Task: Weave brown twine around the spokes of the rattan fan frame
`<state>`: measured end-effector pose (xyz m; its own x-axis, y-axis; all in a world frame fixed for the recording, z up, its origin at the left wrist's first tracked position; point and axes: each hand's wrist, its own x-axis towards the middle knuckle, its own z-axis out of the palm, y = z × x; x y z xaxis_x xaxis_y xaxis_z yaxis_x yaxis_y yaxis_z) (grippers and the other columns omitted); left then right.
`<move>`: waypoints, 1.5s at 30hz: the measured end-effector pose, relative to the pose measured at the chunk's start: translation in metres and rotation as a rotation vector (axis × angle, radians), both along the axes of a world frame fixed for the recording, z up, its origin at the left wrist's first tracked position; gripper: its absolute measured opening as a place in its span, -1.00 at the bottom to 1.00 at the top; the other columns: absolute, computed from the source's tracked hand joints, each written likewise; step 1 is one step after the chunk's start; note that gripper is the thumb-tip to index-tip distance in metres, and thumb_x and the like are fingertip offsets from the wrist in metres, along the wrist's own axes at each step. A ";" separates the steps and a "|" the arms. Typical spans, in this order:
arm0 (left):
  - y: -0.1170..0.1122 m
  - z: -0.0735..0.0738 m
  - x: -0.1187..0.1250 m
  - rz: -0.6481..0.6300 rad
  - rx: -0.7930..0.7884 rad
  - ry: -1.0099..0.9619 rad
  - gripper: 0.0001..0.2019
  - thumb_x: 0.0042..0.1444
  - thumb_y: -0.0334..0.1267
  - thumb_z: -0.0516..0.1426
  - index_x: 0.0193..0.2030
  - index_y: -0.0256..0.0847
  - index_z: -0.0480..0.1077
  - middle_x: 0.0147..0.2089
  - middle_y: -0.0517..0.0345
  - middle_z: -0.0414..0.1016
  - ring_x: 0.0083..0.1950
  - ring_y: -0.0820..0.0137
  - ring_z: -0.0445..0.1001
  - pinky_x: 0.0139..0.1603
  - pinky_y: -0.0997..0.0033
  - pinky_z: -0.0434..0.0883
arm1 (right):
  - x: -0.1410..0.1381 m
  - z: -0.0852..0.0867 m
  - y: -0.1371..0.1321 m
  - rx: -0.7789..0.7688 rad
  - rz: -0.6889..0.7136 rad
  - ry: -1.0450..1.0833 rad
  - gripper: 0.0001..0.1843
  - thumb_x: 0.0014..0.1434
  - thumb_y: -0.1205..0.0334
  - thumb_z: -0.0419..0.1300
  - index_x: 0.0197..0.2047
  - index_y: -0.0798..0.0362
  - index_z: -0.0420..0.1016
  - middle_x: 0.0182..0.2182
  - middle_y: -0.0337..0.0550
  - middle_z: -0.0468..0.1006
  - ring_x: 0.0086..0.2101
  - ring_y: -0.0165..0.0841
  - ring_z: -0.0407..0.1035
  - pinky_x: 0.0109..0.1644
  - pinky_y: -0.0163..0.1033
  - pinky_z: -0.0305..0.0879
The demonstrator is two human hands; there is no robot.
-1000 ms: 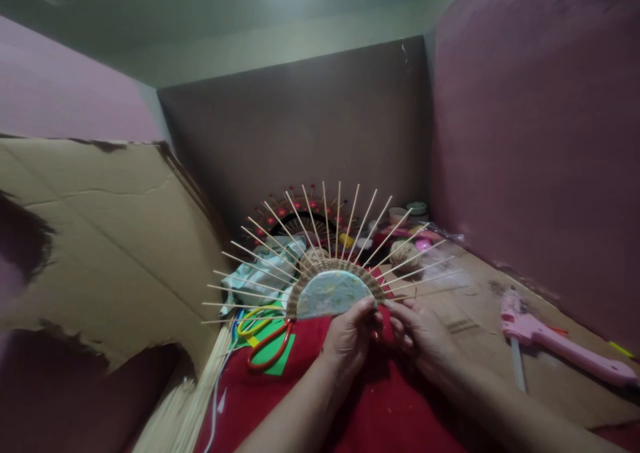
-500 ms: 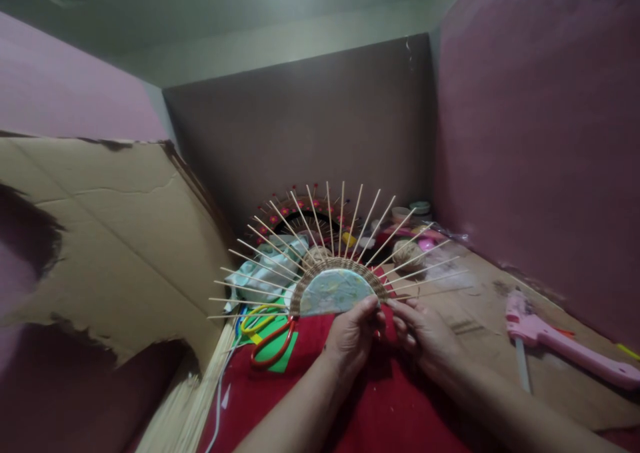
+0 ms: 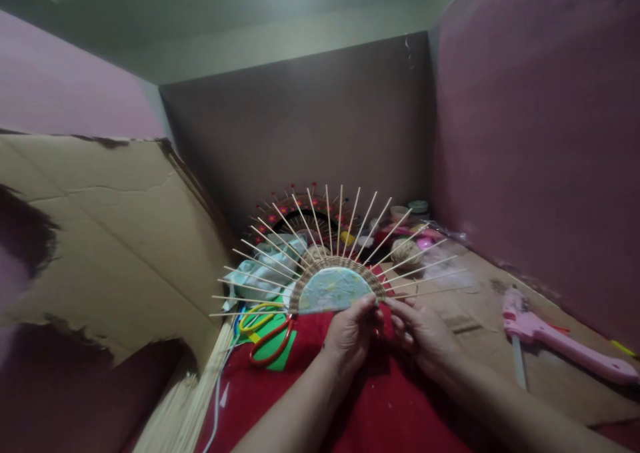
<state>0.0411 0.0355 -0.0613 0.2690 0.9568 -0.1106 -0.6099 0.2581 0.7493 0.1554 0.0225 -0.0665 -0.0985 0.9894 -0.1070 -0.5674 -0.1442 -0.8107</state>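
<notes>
A half-round fan piece (image 3: 327,290) stands upright above a red cloth (image 3: 320,386). It has a pale patterned centre, a woven brown rim and several thin wooden sticks spreading outward. My left hand (image 3: 350,336) grips its lower right edge, thumb on the front. My right hand (image 3: 423,333) is closed at the same right corner, fingertips pinched by the woven rim; what they pinch is too small to make out.
A pink glue gun (image 3: 555,343) lies on cardboard at the right. Orange and yellow scissors (image 3: 265,336) lie on green paper at the left. A torn cardboard sheet (image 3: 100,233) leans at the left. A second stick fan with red dots (image 3: 295,216), a twine ball (image 3: 405,253) and small pots sit behind.
The view has shifted slightly. Both hands stay at the fan piece's right corner with only small finger movement.
</notes>
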 end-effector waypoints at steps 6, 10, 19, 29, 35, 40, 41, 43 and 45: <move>0.001 -0.001 0.000 0.010 -0.009 -0.005 -0.82 -0.14 -0.27 0.24 -0.50 -0.37 0.39 -0.61 0.15 0.38 -0.57 0.48 0.31 -0.49 0.45 0.22 | 0.001 -0.004 0.000 0.001 0.014 0.029 -0.74 -0.11 0.17 0.30 -0.50 0.14 0.33 -0.75 -0.41 0.20 -0.75 -0.66 -0.02 -0.73 -0.51 -0.17; 0.002 0.000 -0.001 0.002 -0.017 -0.028 -0.83 -0.13 -0.27 0.24 -0.48 -0.35 0.37 -0.60 0.16 0.38 -0.57 0.47 0.32 -0.49 0.44 0.23 | 0.001 -0.004 0.000 0.018 0.016 0.031 -0.79 -0.09 0.21 0.27 -0.50 0.15 0.35 -0.73 -0.39 0.22 -0.74 -0.66 -0.01 -0.71 -0.50 -0.16; -0.001 0.003 0.000 -0.028 -0.028 -0.030 -0.80 -0.11 -0.23 0.23 -0.49 -0.35 0.36 -0.61 0.17 0.36 -0.56 0.46 0.33 -0.44 0.40 0.27 | 0.003 0.002 -0.003 -0.003 0.039 -0.019 -0.77 -0.08 0.19 0.25 -0.55 0.18 0.35 -0.75 -0.38 0.21 -0.75 -0.66 -0.02 -0.71 -0.49 -0.21; 0.001 0.002 -0.001 0.009 -0.038 0.004 -0.80 -0.15 -0.25 0.25 -0.49 -0.36 0.36 -0.60 0.17 0.36 -0.57 0.48 0.31 -0.46 0.42 0.27 | 0.002 0.000 -0.002 -0.025 0.033 -0.015 -0.80 -0.08 0.21 0.27 -0.49 0.18 0.40 -0.75 -0.38 0.23 -0.74 -0.65 0.00 -0.70 -0.49 -0.19; 0.000 0.000 -0.001 0.008 -0.003 0.036 -0.80 -0.15 -0.24 0.24 -0.52 -0.36 0.36 -0.61 0.18 0.35 -0.57 0.49 0.30 -0.49 0.44 0.24 | 0.003 -0.004 -0.001 -0.030 0.049 -0.005 -0.78 -0.08 0.20 0.26 -0.55 0.18 0.38 -0.75 -0.35 0.22 -0.73 -0.65 -0.01 -0.70 -0.49 -0.22; -0.001 0.002 -0.002 -0.010 0.015 0.066 -0.79 -0.16 -0.23 0.25 -0.55 -0.36 0.37 -0.60 0.16 0.35 -0.56 0.50 0.29 -0.46 0.44 0.24 | 0.002 -0.003 0.000 -0.045 0.028 -0.004 -0.78 -0.12 0.22 0.28 -0.58 0.16 0.34 -0.76 -0.36 0.22 -0.74 -0.65 -0.01 -0.71 -0.49 -0.20; -0.001 0.002 -0.002 -0.006 0.014 0.071 -0.79 -0.17 -0.23 0.25 -0.54 -0.36 0.38 -0.59 0.16 0.35 -0.55 0.50 0.29 -0.46 0.45 0.24 | 0.002 -0.003 0.000 -0.047 0.022 -0.008 -0.78 -0.12 0.22 0.28 -0.58 0.16 0.35 -0.76 -0.36 0.22 -0.74 -0.65 -0.01 -0.71 -0.49 -0.20; 0.000 0.001 -0.002 -0.003 0.017 0.080 -0.79 -0.16 -0.23 0.25 -0.54 -0.36 0.38 -0.59 0.16 0.35 -0.56 0.50 0.29 -0.47 0.45 0.23 | 0.002 -0.002 0.000 -0.044 0.021 -0.005 -0.79 -0.12 0.23 0.28 -0.57 0.16 0.35 -0.75 -0.36 0.23 -0.74 -0.65 -0.01 -0.71 -0.49 -0.19; 0.001 0.000 -0.003 -0.013 0.023 0.085 -0.79 -0.16 -0.22 0.24 -0.55 -0.36 0.38 -0.59 0.16 0.35 -0.56 0.49 0.29 -0.47 0.44 0.22 | 0.002 -0.002 -0.001 -0.037 0.041 -0.005 -0.79 -0.12 0.22 0.28 -0.56 0.17 0.36 -0.75 -0.36 0.23 -0.74 -0.65 0.00 -0.71 -0.49 -0.19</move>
